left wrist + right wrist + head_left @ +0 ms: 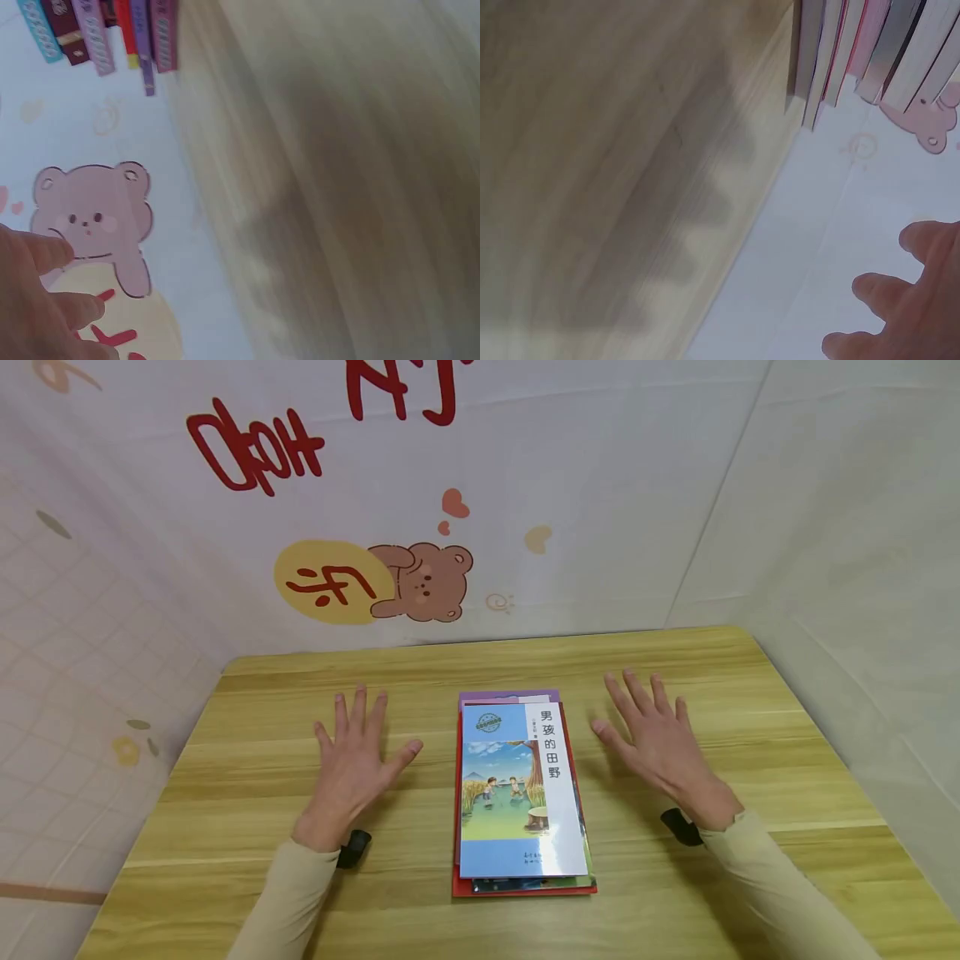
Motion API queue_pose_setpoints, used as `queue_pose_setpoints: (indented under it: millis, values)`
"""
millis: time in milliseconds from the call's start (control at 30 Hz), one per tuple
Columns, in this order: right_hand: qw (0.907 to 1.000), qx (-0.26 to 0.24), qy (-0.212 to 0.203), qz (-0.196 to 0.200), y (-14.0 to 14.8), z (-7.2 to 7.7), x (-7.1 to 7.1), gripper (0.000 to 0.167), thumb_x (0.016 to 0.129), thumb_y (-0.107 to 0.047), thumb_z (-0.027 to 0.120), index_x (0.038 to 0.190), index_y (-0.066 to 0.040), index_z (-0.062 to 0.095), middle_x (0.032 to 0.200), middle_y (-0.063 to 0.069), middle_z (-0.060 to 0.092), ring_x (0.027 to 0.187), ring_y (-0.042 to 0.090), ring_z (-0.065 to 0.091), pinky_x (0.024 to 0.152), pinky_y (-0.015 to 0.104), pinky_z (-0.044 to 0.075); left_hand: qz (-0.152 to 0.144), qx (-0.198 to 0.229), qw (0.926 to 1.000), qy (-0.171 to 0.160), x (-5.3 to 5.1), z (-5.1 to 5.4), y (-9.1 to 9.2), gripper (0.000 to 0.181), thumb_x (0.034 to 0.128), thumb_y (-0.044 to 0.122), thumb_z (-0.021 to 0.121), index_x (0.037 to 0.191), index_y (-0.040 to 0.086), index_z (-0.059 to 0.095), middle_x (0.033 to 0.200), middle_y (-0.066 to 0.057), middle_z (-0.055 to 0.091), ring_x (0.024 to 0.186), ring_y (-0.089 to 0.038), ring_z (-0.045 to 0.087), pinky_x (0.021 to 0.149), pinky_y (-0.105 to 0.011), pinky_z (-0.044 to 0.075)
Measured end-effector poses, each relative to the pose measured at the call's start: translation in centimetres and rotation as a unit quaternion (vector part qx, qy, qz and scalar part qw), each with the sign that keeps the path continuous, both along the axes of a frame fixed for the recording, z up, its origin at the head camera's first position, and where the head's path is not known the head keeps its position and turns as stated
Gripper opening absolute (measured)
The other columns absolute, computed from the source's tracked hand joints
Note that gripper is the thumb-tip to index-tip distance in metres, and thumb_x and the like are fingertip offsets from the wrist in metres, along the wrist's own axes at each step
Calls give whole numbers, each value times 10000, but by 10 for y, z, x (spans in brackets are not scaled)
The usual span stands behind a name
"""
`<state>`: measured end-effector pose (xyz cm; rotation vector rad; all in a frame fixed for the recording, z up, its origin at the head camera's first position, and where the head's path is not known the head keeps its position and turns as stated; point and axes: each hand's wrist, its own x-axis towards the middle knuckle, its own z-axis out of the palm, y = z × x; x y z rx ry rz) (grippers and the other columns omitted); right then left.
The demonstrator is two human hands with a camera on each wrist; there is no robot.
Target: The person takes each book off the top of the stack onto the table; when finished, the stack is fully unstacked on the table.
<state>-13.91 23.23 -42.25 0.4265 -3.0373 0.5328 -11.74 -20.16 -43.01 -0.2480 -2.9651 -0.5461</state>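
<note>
A stack of books lies flat in the middle of the table, with a blue-and-white picture-cover book [498, 856] on top. Edges of a red book [463, 887] and a purple book [510, 696] stick out beneath it. To the left of the stack, my left hand [352, 774] is spread with straight fingers, holding nothing. My right hand [663, 756] is likewise spread on the right side, apart from the books. Several coloured spines [94, 34] show in the left wrist view, and page edges [855, 52] in the right wrist view.
The wood-grain table [255, 752] ends at a white printed cloth [585, 585] behind it, bearing a bear picture [427, 583] and red characters. More pale cloth hangs at the left and right sides. A dark strap piece sits under each wrist.
</note>
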Motion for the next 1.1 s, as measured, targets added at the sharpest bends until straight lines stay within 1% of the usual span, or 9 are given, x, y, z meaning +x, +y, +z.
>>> queue_pose_setpoints:
  millis: [100, 233, 367, 467, 600, 667, 767, 900, 1100]
  values:
    - [9999, 0, 87, 60, -4, 0, 3, 793, 1053, -619, 413, 1676, -188, 176, 1717, 174, 134, 1534, 541, 34, 1121, 822, 63, -46, 22, 10000, 62, 5, 3, 7, 976, 968, 683, 533, 1635, 27, 254, 1698, -271, 84, 1536, -545, 2, 1090, -853, 29]
    - [9997, 4, 170, 167, -9, 1, 8, 782, 1053, -614, 424, 1674, -196, 197, 1716, 161, 156, 1539, 527, 58, 1131, 810, 78, -107, 135, 9999, 1, 11, 8, 17, 964, 969, 673, 534, 1637, 36, 255, 1710, -236, 73, 1547, -516, -3, 1109, -835, 46]
    - [9993, -25, 268, 240, -13, 3, 13, 777, 1049, -608, 440, 1672, -203, 211, 1710, 149, 199, 1547, 501, 93, 1141, 796, 104, -238, 278, 9993, -92, 17, 11, 26, 956, 965, 663, 546, 1643, 56, 251, 1721, -200, 76, 1558, -487, -5, 1133, -811, 58]
    - [9992, -54, 253, 306, -17, 5, 18, 769, 1053, -594, 447, 1668, -189, 226, 1699, 158, 234, 1545, 496, 123, 1144, 788, 129, -422, 416, 9982, -119, 22, 12, 34, 947, 960, 647, 562, 1644, 66, 257, 1723, -180, 101, 1564, -470, 18, 1144, -797, 79]
    - [9989, -209, 50, 412, -22, 6, 23, 756, 1063, -570, 442, 1669, -175, 222, 1693, 165, 248, 1543, 494, 139, 1156, 768, 143, -703, 591, 9956, -197, 28, 14, 42, 933, 956, 646, 560, 1644, 85, 271, 1729, -136, 111, 1573, -435, 34, 1165, -769, 100]
    - [9984, -321, -55, 457, -24, 6, 24, 751, 1069, -560, 435, 1670, -169, 212, 1691, 163, 252, 1543, 488, 149, 1166, 752, 153, -819, 658, 9941, -268, 30, 13, 46, 926, 958, 652, 552, 1644, 94, 276, 1733, -113, 105, 1575, -425, 39, 1174, -754, 105]
    - [9972, -508, -96, 535, -27, 6, 27, 745, 1072, -536, 441, 1667, -146, 217, 1679, 172, 280, 1533, 490, 190, 1166, 737, 193, -951, 803, 9916, -346, 33, 11, 51, 912, 960, 642, 557, 1641, 96, 290, 1733, -95, 119, 1575, -422, 58, 1181, -743, 112]
    - [9946, -806, -177, 634, -31, 6, 32, 735, 1072, -508, 453, 1664, -137, 225, 1661, 160, 328, 1521, 476, 249, 1162, 709, 253, -1221, 778, 9884, -450, 37, 9, 54, 923, 950, 656, 557, 1640, 101, 295, 1734, -77, 126, 1578, -406, 81, 1184, -735, 134]
    - [9904, -1166, -339, 656, -34, 5, 41, 706, 1083, -484, 441, 1669, -165, 212, 1634, 192, 365, 1479, 468, 350, 1126, 686, 344, -1728, 806, 9790, -719, 43, 8, 55, 925, 942, 668, 543, 1666, 182, 235, 1741, -13, 68, 1593, -317, 41, 1197, -709, 134]
